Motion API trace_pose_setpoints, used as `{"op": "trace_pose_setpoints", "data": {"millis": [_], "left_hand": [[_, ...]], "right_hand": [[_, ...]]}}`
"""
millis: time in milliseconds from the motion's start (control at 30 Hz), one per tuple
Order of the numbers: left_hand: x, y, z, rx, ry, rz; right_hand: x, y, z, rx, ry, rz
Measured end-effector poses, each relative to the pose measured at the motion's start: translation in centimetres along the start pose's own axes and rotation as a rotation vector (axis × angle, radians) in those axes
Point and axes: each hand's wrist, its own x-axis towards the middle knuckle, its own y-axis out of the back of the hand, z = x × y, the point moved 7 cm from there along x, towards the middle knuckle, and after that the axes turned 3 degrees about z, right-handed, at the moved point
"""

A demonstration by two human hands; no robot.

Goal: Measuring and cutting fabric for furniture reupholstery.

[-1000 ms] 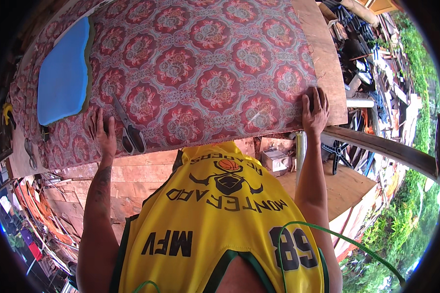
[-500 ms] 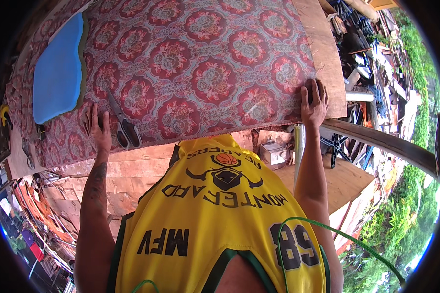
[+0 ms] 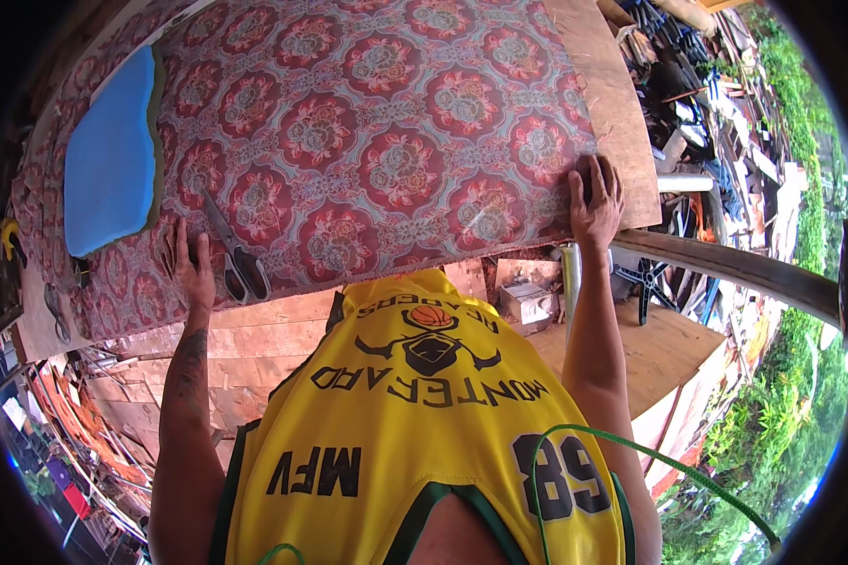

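A red and grey floral fabric (image 3: 349, 141) is spread over a wooden table. My left hand (image 3: 189, 265) lies on its near left part, fingers apart and holding nothing. Right beside that hand rests a pair of scissors (image 3: 238, 254) with dark grey handles, blades pointing away from me. My right hand (image 3: 596, 202) is laid at the fabric's near right corner, fingers stretched and empty. Left of the scissors, beyond my left hand, a blue sheet with a wavy dark green edge (image 3: 113, 155) lies on the fabric.
Bare plywood (image 3: 622, 113) shows along the table's right side. A yellow and black tool (image 3: 10, 238) and another pair of scissors (image 3: 57, 311) are at the far left edge. Under the table stands a small box (image 3: 528, 303). Piled scrap (image 3: 716, 113) and a wooden beam (image 3: 735, 268) are on the right.
The view has shifted slightly, so the table and fabric appear a little left and turned. Both hands stay at about the same places on the fabric.
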Motion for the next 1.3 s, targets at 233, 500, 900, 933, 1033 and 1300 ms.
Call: {"op": "trace_pose_setpoints", "data": {"millis": [233,500,900,933,1033,1300], "left_hand": [[0.16,-0.09,-0.09,-0.026,0.000,0.001],[0.12,-0.25,-0.12,-0.032,0.029,-0.022],[-0.04,-0.21,-0.28,-0.042,0.014,0.005],[0.00,-0.18,-0.24,-0.016,-0.004,0.008],[0.05,-0.11,-0.12,-0.041,0.000,0.004],[0.06,-0.01,0.19,0.037,0.027,-0.012]], "right_hand": [[0.23,0.12,-0.09,0.024,-0.006,0.011],[0.18,0.01,0.05,0.004,-0.018,0.006],[0.08,0.27,-0.07,0.009,-0.012,0.018],[0.09,0.26,-0.07,0.010,-0.012,0.022],[0.17,0.21,-0.04,0.023,-0.019,0.026],[0.23,0.72,-0.47,0.000,-0.008,0.017]]}}
